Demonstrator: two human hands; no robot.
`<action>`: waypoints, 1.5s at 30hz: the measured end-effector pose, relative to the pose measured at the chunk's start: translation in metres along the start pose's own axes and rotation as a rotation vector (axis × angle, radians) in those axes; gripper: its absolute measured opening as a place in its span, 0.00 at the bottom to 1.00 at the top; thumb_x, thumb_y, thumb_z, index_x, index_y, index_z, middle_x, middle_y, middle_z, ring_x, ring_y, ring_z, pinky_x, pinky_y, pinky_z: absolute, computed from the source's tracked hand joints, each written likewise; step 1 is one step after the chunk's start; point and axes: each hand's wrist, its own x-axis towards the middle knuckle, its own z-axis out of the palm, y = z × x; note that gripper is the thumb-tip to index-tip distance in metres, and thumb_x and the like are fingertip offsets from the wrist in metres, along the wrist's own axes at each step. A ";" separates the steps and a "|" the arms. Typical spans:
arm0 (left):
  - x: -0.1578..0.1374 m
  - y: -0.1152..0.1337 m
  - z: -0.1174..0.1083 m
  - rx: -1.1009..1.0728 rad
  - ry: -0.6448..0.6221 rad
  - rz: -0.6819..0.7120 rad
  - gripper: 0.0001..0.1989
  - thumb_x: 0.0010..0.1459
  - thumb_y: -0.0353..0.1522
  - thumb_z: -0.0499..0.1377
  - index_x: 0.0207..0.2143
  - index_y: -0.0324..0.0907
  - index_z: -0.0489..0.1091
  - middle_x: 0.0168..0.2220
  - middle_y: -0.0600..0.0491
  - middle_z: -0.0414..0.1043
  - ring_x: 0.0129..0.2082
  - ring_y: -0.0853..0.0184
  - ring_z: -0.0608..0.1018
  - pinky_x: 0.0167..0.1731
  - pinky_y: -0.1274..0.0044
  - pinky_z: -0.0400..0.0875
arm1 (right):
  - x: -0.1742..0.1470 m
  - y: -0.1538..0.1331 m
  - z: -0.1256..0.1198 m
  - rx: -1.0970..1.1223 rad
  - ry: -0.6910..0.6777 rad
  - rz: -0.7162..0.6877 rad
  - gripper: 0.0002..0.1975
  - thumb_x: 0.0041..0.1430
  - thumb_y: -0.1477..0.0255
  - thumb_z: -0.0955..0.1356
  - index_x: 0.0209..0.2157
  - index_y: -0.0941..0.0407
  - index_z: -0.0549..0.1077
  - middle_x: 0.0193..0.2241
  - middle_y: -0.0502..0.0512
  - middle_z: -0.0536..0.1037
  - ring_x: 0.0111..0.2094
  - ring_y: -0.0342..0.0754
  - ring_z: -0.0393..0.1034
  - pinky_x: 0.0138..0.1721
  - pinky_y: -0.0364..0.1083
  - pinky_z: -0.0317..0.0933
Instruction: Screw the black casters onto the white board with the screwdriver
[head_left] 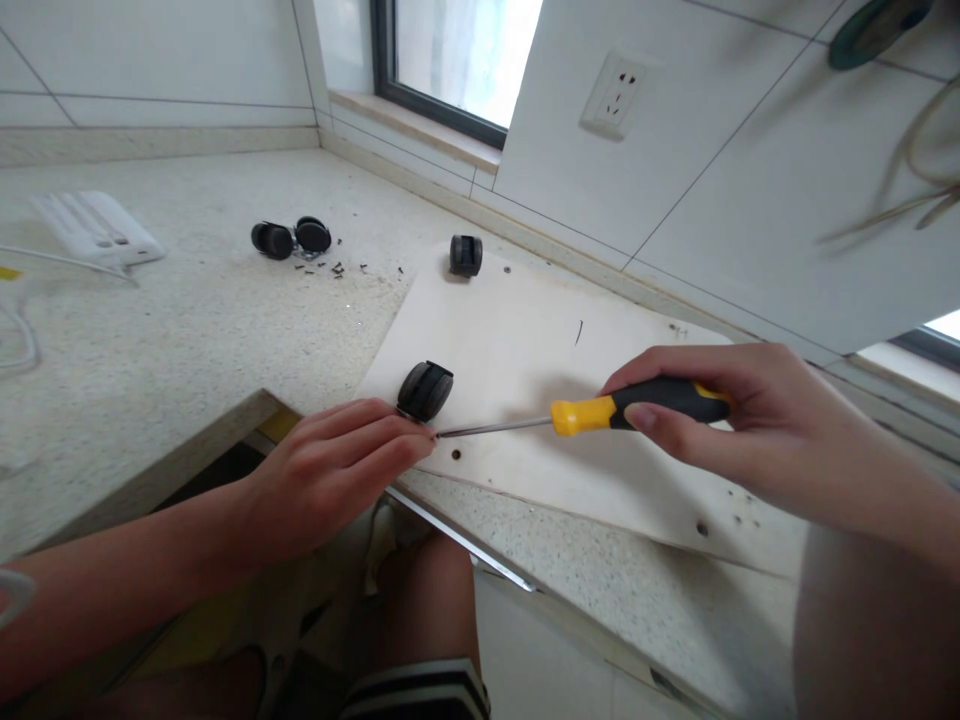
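Observation:
My right hand (697,400) is closed around the yellow and black handle of a screwdriver (585,415). The screwdriver's shaft points left, its tip meeting the fingertips of my left hand (337,470). Those fingers are pressed together at the corner of a white board (517,350); whatever they pinch is too small or hidden to name. Just above them a black caster wheel (425,390) stands on the board, close to the fingers. A second caster wheel (466,256) stands at the board's far corner.
Two loose casters (292,238) lie on the speckled countertop (202,320), with several small screws (337,268) beside them. A white power bank (101,228) with a cable sits at the left. Below my left hand is an open drawer (255,420). A tiled wall with a socket (619,95) rises behind.

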 end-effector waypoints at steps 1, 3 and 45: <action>0.001 0.000 0.000 -0.002 0.000 -0.003 0.10 0.76 0.22 0.55 0.50 0.36 0.76 0.48 0.46 0.84 0.46 0.63 0.82 0.49 0.72 0.79 | 0.000 0.000 0.000 0.004 -0.001 0.004 0.13 0.67 0.54 0.73 0.42 0.46 0.86 0.28 0.50 0.81 0.24 0.44 0.66 0.22 0.46 0.55; 0.002 0.000 -0.001 -0.004 0.004 -0.006 0.09 0.75 0.22 0.56 0.49 0.37 0.76 0.48 0.47 0.84 0.45 0.63 0.82 0.49 0.72 0.79 | 0.000 0.000 0.000 0.006 0.001 0.010 0.14 0.67 0.53 0.73 0.43 0.46 0.86 0.30 0.51 0.82 0.25 0.45 0.67 0.22 0.47 0.56; 0.003 0.001 0.000 -0.025 0.014 -0.029 0.09 0.74 0.23 0.58 0.49 0.39 0.77 0.46 0.48 0.85 0.43 0.63 0.83 0.46 0.72 0.81 | 0.011 0.011 0.000 0.064 -0.014 0.025 0.15 0.64 0.50 0.75 0.42 0.45 0.86 0.32 0.51 0.83 0.29 0.48 0.69 0.30 0.51 0.58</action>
